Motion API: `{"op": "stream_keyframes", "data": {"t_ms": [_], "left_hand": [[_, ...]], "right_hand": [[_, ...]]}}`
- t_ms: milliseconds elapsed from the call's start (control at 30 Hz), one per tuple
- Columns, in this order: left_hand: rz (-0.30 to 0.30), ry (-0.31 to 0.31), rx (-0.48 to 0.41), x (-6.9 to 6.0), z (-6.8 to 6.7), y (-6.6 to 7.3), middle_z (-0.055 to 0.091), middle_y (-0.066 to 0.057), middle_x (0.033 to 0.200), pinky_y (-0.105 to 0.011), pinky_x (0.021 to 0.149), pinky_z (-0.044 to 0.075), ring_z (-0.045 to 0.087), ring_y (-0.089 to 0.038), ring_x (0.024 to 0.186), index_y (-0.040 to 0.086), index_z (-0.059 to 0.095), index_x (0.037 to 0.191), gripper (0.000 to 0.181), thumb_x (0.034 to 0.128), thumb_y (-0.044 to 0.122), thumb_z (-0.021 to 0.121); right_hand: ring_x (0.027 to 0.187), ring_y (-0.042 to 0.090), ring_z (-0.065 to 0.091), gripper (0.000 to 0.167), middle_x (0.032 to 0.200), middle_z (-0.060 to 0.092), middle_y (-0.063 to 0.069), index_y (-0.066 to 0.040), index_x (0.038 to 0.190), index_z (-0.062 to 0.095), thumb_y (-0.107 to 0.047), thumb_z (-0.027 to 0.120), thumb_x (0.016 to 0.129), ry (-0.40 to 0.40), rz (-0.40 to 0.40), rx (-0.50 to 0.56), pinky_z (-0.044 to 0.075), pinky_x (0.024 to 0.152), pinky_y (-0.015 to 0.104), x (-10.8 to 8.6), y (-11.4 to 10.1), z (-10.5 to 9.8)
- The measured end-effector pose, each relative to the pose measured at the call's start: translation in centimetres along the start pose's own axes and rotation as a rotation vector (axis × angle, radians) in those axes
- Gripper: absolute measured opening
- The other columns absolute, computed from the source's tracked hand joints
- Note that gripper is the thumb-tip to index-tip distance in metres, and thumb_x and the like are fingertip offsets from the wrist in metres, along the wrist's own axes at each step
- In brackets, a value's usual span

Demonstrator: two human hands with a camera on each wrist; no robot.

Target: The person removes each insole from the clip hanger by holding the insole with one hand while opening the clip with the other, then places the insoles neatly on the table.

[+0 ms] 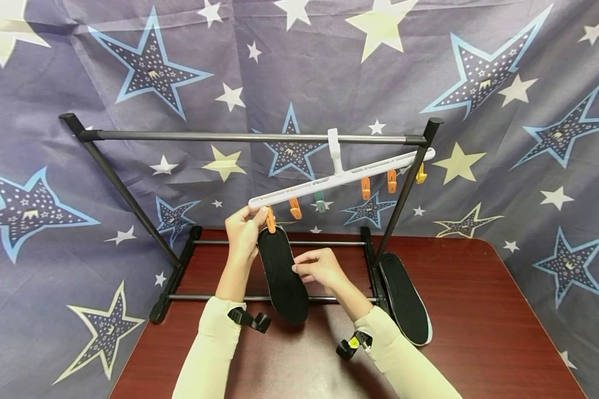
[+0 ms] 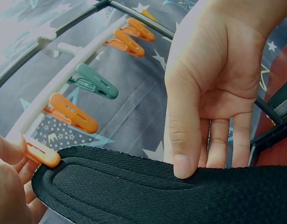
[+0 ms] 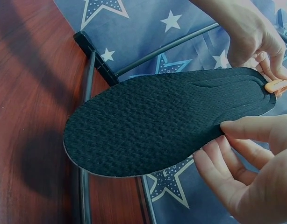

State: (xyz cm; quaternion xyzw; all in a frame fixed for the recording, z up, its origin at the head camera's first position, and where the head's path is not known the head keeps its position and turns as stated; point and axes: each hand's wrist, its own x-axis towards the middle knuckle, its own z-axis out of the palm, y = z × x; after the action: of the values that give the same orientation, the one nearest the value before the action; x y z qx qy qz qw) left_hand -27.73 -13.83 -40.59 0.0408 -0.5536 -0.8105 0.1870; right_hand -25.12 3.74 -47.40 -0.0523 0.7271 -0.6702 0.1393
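Note:
A black insole [image 1: 283,277] hangs at a tilt, its heel end at the orange clip [image 1: 271,220] on the low left end of a white clip hanger [image 1: 341,178]. My left hand [image 1: 243,233] pinches that clip between thumb and fingers. The left wrist view shows the orange clip [image 2: 42,153] over the insole's heel edge. With thumb and fingers, my right hand [image 1: 321,269] pinches the insole's right edge. In the right wrist view, the right thumb lies on top of the insole [image 3: 167,121], with fingers below. A second black insole [image 1: 405,299] lies on the table, right.
The hanger hooks over the top bar [image 1: 204,136] of a black metal rack and slopes up to the right. Other orange clips [image 1: 366,188], a green clip [image 1: 320,201] and a yellow clip [image 1: 421,174] hang from it. The rack stands on a reddish-brown table [image 1: 479,310] before a star-patterned cloth.

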Motion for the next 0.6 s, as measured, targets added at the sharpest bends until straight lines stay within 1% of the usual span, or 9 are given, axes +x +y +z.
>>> {"op": "stream_keyframes", "data": {"t_ms": [67, 133, 267, 433, 600], "left_hand": [[-0.002, 0.001, -0.001, 0.04, 0.01, -0.01, 0.070, 0.002, 0.066, -0.020, 0.057, 0.059, 0.069, -0.009, 0.060, -0.016, 0.069, 0.095, 0.007, 0.0926, -0.011, 0.064], [-0.005, 0.008, 0.009, 0.07, 0.07, 0.02, 0.069, 0.003, 0.066, -0.020, 0.058, 0.059, 0.068, -0.008, 0.059, -0.018, 0.068, 0.097, 0.009, 0.0924, -0.011, 0.064], [-0.018, 0.025, 0.036, 0.19, 0.19, 0.12, 0.069, 0.004, 0.066, -0.019, 0.059, 0.059, 0.067, -0.006, 0.059, -0.019, 0.067, 0.098, 0.011, 0.0926, -0.009, 0.065], [-0.032, 0.040, 0.036, 0.19, 0.19, 0.11, 0.068, 0.004, 0.066, -0.019, 0.059, 0.059, 0.067, -0.006, 0.059, -0.019, 0.067, 0.100, 0.013, 0.0926, -0.010, 0.065], [-0.032, 0.037, 0.041, 0.17, 0.09, 0.10, 0.069, 0.003, 0.068, -0.019, 0.060, 0.060, 0.069, -0.006, 0.060, -0.017, 0.069, 0.099, 0.011, 0.0926, -0.009, 0.065]], "right_hand": [[0.069, 0.012, 0.069, 0.018, 0.086, 0.074, 0.008, 0.009, 0.100, 0.075, 0.002, 0.077, 0.084, -0.002, -0.001, -0.006, 0.064, 0.077, 0.050, -0.07, -0.03, 0.01], [0.070, 0.013, 0.069, 0.018, 0.087, 0.075, 0.009, 0.010, 0.101, 0.075, 0.003, 0.076, 0.084, -0.003, -0.001, -0.009, 0.063, 0.080, 0.054, -0.10, -0.05, 0.01], [0.070, 0.013, 0.069, 0.019, 0.090, 0.075, 0.012, 0.011, 0.102, 0.075, 0.003, 0.076, 0.084, 0.002, -0.004, -0.018, 0.061, 0.082, 0.056, -0.06, -0.09, -0.01], [0.071, 0.013, 0.069, 0.020, 0.093, 0.076, 0.014, 0.010, 0.102, 0.075, 0.002, 0.077, 0.084, 0.009, -0.008, -0.034, 0.063, 0.080, 0.053, 0.00, 0.13, -0.06], [0.071, 0.013, 0.069, 0.019, 0.092, 0.076, 0.014, 0.010, 0.101, 0.075, 0.002, 0.077, 0.084, 0.007, -0.016, -0.040, 0.064, 0.076, 0.050, -0.09, 0.22, -0.07]]}}
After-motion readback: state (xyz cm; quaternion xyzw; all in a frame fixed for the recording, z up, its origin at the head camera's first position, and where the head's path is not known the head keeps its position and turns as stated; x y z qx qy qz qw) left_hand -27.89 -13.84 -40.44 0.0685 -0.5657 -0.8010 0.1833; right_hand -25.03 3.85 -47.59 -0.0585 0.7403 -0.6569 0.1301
